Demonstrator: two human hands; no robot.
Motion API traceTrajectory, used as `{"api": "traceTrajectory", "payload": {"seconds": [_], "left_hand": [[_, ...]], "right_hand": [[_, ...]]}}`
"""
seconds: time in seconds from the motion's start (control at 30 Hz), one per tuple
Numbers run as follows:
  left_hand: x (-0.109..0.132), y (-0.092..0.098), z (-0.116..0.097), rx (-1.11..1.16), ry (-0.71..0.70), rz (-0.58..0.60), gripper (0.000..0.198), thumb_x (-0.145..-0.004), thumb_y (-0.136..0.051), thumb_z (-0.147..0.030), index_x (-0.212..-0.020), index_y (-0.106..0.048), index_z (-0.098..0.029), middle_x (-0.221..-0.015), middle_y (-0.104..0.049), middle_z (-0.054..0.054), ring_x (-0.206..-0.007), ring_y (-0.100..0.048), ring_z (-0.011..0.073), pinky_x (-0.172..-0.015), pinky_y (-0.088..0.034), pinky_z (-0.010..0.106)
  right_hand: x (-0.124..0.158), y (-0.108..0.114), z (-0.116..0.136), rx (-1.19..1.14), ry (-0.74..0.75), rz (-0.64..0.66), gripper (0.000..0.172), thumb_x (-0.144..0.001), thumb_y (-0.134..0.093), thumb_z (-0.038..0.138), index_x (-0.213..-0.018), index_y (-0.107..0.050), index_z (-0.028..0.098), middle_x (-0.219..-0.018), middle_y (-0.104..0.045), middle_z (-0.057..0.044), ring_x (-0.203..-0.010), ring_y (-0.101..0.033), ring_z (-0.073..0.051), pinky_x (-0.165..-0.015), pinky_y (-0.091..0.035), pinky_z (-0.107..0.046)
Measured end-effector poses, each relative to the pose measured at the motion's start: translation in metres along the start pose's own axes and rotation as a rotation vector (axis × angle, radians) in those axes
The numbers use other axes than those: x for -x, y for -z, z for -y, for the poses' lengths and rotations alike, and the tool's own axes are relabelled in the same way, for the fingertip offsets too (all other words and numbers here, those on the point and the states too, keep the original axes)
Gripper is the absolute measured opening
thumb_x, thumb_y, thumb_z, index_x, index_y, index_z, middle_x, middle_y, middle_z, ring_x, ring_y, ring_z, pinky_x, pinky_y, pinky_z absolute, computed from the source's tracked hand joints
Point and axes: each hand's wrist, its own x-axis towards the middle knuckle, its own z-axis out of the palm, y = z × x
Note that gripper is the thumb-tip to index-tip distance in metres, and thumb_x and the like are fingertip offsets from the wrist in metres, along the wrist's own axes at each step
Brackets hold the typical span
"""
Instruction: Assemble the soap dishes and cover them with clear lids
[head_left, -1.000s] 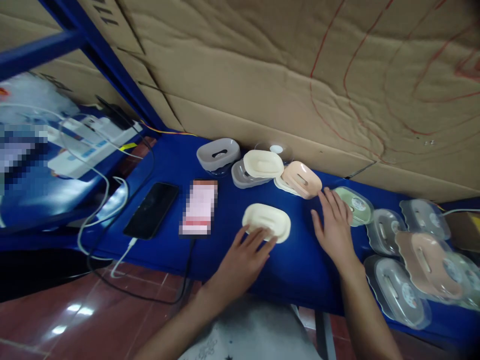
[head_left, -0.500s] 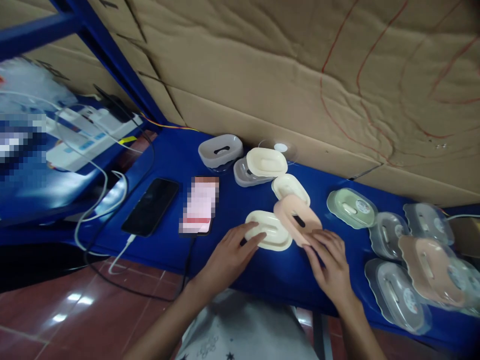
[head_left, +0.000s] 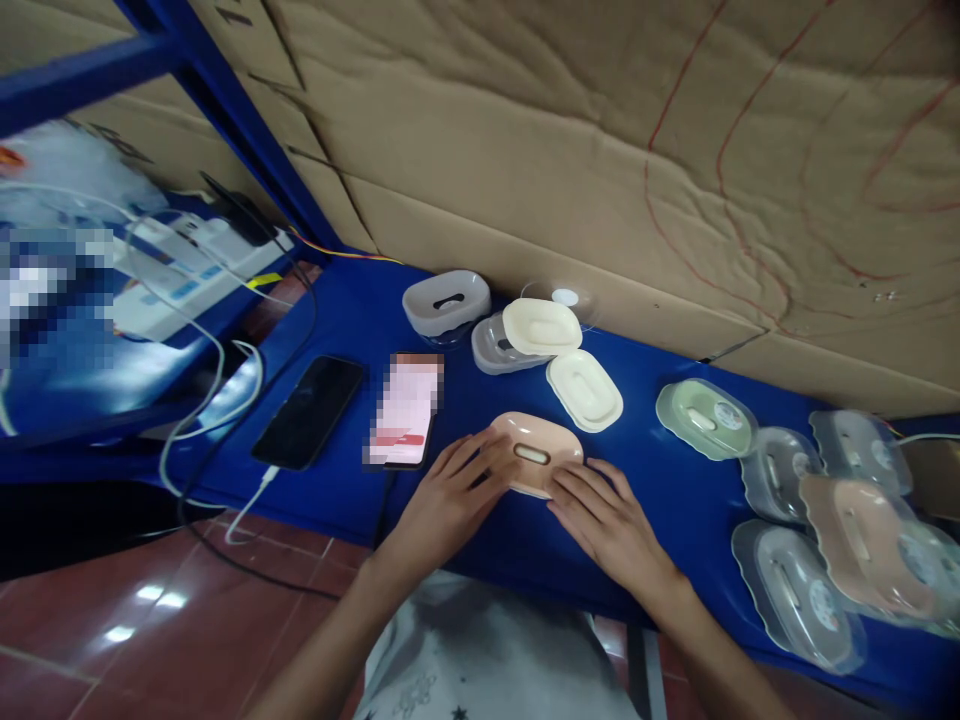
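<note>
A peach oval soap dish part [head_left: 541,440] lies on the blue tabletop in front of me. A cream raised strip shows through its slot, and a thin cream edge peeks out below its front rim. My left hand [head_left: 459,495] grips its left end, fingers over the rim. From the right, my right hand [head_left: 606,512] holds the opposite end with bent fingers. Just behind it lies a loose cream oval tray [head_left: 585,390]. Another cream tray [head_left: 543,327] rests partly on a grey dish [head_left: 495,345]. Both thumbs are mostly hidden.
Wrapped soap dishes in green [head_left: 705,418], grey [head_left: 799,595] and peach [head_left: 862,540] sit at the right. A grey dish [head_left: 447,303] stands near the cardboard wall [head_left: 525,150]. Two phones, a black one [head_left: 309,412] and a lit one [head_left: 405,410], lie left, near cables and a power strip [head_left: 165,300].
The peach part has moved left and down onto the cream tray that lay under my left hand, covering nearly all of it. My right hand came left with it.
</note>
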Motion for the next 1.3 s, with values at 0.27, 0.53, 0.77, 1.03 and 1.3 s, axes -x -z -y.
{"api": "traceTrajectory", "payload": {"seconds": [0.27, 0.53, 0.77, 1.03, 1.3], "left_hand": [[0.000, -0.002, -0.002, 0.079, 0.021, -0.011, 0.043, -0.104, -0.059, -0.011, -0.145, -0.060, -0.024, -0.157, -0.058, 0.011, -0.157, -0.041, 0.0324, -0.119, -0.053, 0.055], [0.002, -0.011, -0.005, 0.101, 0.045, -0.033, 0.042, -0.102, -0.059, -0.010, -0.143, -0.059, -0.018, -0.160, -0.055, 0.014, -0.159, -0.038, 0.0314, -0.123, -0.050, 0.052], [-0.002, -0.010, -0.007, 0.064, 0.051, -0.063, 0.036, -0.101, -0.062, -0.013, -0.137, -0.063, -0.018, -0.156, -0.058, 0.015, -0.152, -0.048, 0.0328, -0.118, -0.053, 0.053], [0.002, -0.010, -0.007, 0.043, 0.088, -0.085, 0.031, -0.101, -0.066, -0.016, -0.131, -0.065, -0.021, -0.156, -0.057, 0.015, -0.148, -0.052, 0.0335, -0.116, -0.055, 0.053], [-0.004, -0.006, -0.001, 0.080, 0.151, -0.279, 0.038, -0.102, -0.069, -0.021, -0.139, -0.061, -0.023, -0.133, -0.071, 0.010, -0.132, -0.066, 0.0274, -0.112, -0.060, 0.048]], "right_hand": [[-0.018, -0.005, 0.012, 0.038, -0.059, -0.056, 0.020, -0.100, -0.060, 0.011, -0.118, -0.068, 0.016, -0.121, -0.078, -0.007, -0.121, -0.068, -0.022, -0.118, -0.037, -0.047], [-0.013, -0.015, 0.024, -0.035, -0.189, -0.117, 0.022, -0.105, -0.055, 0.015, -0.124, -0.065, 0.019, -0.123, -0.077, -0.008, -0.123, -0.068, -0.021, -0.123, -0.031, -0.046], [-0.027, 0.003, -0.028, -0.073, -0.290, -0.131, 0.026, -0.108, -0.055, 0.027, -0.133, -0.063, 0.024, -0.138, -0.071, -0.009, -0.134, -0.063, -0.026, -0.117, -0.040, -0.048], [-0.002, -0.006, -0.078, 0.009, -0.328, -0.111, 0.023, -0.106, -0.062, 0.037, -0.125, -0.068, 0.026, -0.133, -0.073, -0.008, -0.129, -0.066, -0.029, -0.115, -0.041, -0.055], [0.006, -0.010, -0.076, -0.255, -0.307, -0.190, 0.009, -0.102, -0.066, 0.026, -0.111, -0.068, 0.026, -0.132, -0.070, -0.010, -0.131, -0.064, -0.026, -0.119, -0.048, -0.054]]}}
